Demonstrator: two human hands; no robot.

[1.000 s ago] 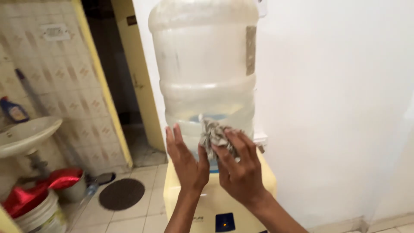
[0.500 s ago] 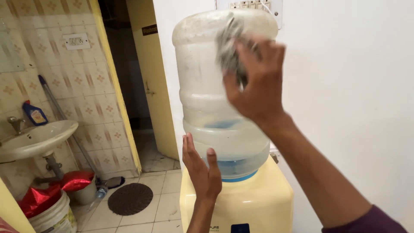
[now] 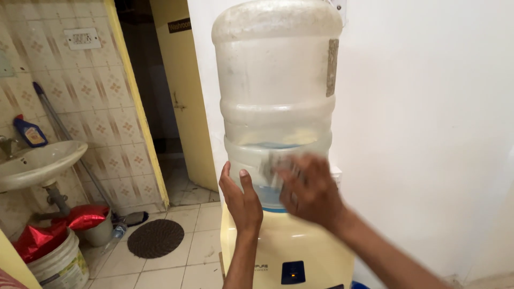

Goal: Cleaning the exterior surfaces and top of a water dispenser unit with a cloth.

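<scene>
A large clear water jug [image 3: 276, 91] stands upside down on a cream-yellow dispenser [image 3: 300, 251] against the white wall. A little water shows in its lower part. My left hand [image 3: 242, 198] lies flat and open against the jug's lower left side. My right hand [image 3: 310, 192], blurred by motion, presses a grey cloth [image 3: 274, 166] against the jug's lower front.
To the left, a white basin [image 3: 37, 163] carries a blue bottle [image 3: 29, 132]. Below it stand a white bucket [image 3: 59, 265] with red plastic [image 3: 64, 227] and a round dark mat [image 3: 156, 238] on the tiled floor. A yellow door frame [image 3: 134, 101] opens onto a dark washroom.
My right hand with the cloth swept from the jug's lower front up to its top, then back down to the lower front. My left hand stayed on the jug's lower left side.
</scene>
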